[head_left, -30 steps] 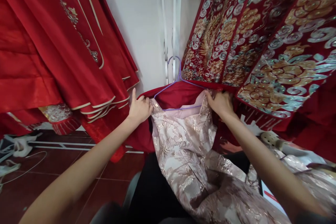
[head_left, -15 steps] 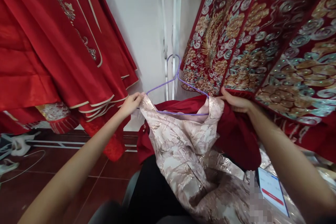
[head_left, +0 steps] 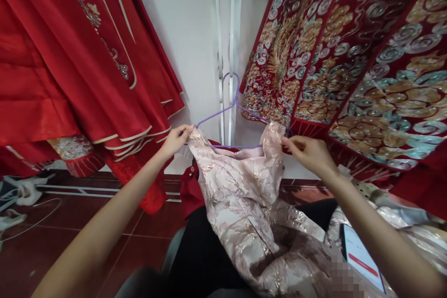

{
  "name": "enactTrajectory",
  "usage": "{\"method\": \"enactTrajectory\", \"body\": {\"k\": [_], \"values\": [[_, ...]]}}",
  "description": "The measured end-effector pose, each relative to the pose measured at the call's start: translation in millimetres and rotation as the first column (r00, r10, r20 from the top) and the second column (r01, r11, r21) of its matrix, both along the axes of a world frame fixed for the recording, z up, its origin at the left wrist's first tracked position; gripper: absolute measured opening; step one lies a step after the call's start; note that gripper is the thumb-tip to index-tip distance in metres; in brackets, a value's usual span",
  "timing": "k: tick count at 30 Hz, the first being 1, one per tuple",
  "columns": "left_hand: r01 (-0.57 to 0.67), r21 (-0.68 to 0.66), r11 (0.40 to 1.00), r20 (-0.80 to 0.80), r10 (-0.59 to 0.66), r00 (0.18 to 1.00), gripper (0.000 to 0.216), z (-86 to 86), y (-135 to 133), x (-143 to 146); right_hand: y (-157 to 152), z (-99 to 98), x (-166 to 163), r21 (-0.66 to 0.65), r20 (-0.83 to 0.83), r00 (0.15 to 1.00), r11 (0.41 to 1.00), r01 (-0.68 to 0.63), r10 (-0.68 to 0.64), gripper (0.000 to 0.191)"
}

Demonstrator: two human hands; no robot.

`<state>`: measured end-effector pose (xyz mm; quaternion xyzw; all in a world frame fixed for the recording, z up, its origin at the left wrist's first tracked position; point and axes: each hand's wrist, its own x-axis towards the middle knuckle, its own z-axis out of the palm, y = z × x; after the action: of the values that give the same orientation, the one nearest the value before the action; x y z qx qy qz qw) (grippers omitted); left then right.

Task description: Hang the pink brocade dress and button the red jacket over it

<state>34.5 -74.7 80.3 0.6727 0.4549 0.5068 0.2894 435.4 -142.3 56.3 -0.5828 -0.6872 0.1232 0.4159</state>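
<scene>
A pale pink brocade dress (head_left: pixel 237 181) with metallic floral patterning hangs from a purple hanger (head_left: pixel 218 112), its lower part heaped over my lap. The hanger's hook is on a white vertical rail (head_left: pixel 231 46). My left hand (head_left: pixel 177 139) pinches the dress's left shoulder at the hanger's end. At the other shoulder, my right hand (head_left: pixel 307 152) has thumb and fingers closed on the strap's outer edge. Dark red cloth (head_left: pixel 192 188) shows behind the dress on the left, mostly hidden by it.
Red satin garments (head_left: pixel 115 56) hang on the left, and dark red embroidered garments (head_left: pixel 331 56) on the right. A lit phone (head_left: pixel 363 256) lies near my right forearm. White shoes (head_left: pixel 28 193) and a low white rack bar (head_left: pixel 80 191) are at the lower left.
My right hand has closed on the right shoulder strap, which has shifted inward. The dark red cloth behind the dress's right side is gone from there. My left hand has barely moved.
</scene>
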Motion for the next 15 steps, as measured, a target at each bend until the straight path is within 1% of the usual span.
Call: {"method": "enactTrajectory", "body": {"k": [1,2,3,4,6,9,11,12,14,15], "values": [[0.005,-0.009,1.000,0.010,-0.005,1.000,0.024,0.1,0.7,-0.2,-1.7,5.7,-6.7,0.137,0.041,0.998,0.990,0.037,-0.043,0.041],[0.008,-0.015,1.000,0.011,-0.008,1.000,0.021,0.3,1.4,-0.3,0.4,9.8,-11.9,0.246,0.078,0.996,0.969,0.030,-0.051,0.039],[0.008,-0.017,1.000,0.008,-0.008,1.000,0.020,0.5,2.0,-0.6,6.1,12.0,-15.3,0.324,0.119,0.992,0.946,0.000,-0.041,0.039],[0.004,-0.015,1.000,0.003,-0.004,1.000,0.019,0.5,2.3,-0.9,14.6,12.4,-17.0,0.367,0.153,0.988,0.930,-0.028,-0.030,0.042],[-0.026,0.014,1.000,0.003,0.026,1.000,0.019,-0.3,1.0,-2.4,35.4,8.4,-16.1,0.356,0.215,0.976,0.929,-0.095,0.018,0.044],[-0.144,0.112,0.983,0.022,0.143,0.990,0.026,-8.2,-6.4,-8.8,57.6,-1.9,-10.4,0.325,0.217,0.976,0.941,-0.091,0.019,0.037],[-0.258,0.172,0.951,0.024,0.258,0.966,0.029,-20.7,-13.9,-16.1,60.0,-6.3,-6.5,0.326,0.136,0.990,0.943,-0.072,0.028,0.033],[-0.312,0.179,0.933,0.022,0.313,0.949,0.029,-29.2,-17.8,-20.3,58.4,-7.4,-4.4,0.327,0.075,0.996,0.943,-0.066,0.044,0.031],[-0.394,0.136,0.909,0.029,0.394,0.919,0.027,-49.1,-25.0,-28.1,53.0,-9.7,1.3,0.318,-0.076,0.994,0.947,-0.046,0.074,0.032],[-0.402,0.085,0.912,0.044,0.399,0.916,0.025,-59.2,-28.1,-30.8,50.4,-12.2,5.1,0.303,-0.154,0.985,0.953,-0.028,0.078,0.033]]}}
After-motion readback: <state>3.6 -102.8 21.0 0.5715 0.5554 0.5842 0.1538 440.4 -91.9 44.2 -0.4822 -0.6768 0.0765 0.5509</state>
